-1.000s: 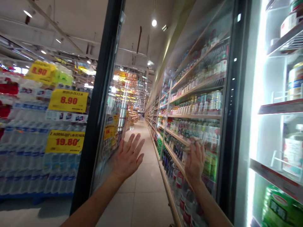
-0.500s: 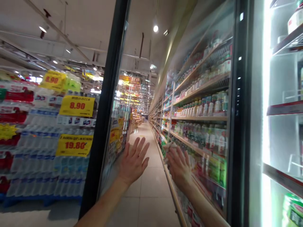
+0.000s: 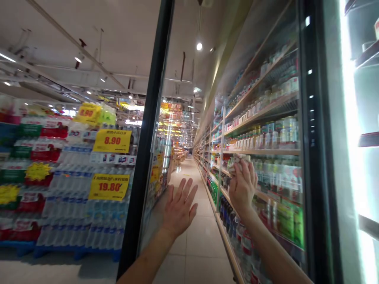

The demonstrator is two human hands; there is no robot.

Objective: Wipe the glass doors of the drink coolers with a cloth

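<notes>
A tall glass door (image 3: 204,118) in a black frame stands swung open before me, with the aisle and shelves showing in or through its pane. My left hand (image 3: 180,207) lies against the glass, fingers spread, holding nothing. Higher and to its right, my right hand (image 3: 243,185) presses a crumpled whitish cloth (image 3: 241,157) to the pane. The cloth pokes out above the fingers; the palm side of this hand is hidden.
At the left, stacked packs of bottled water (image 3: 83,205) carry yellow price signs (image 3: 112,141). Shelves of bottles (image 3: 260,134) appear across the door's right half. A lit cooler interior (image 3: 365,173) with shelf edges borders the far right. Tiled floor (image 3: 204,240) runs below.
My right hand has moved up and to the right across the glass with the cloth. The left hand stays spread on the pane, while the whole view has shifted slightly.
</notes>
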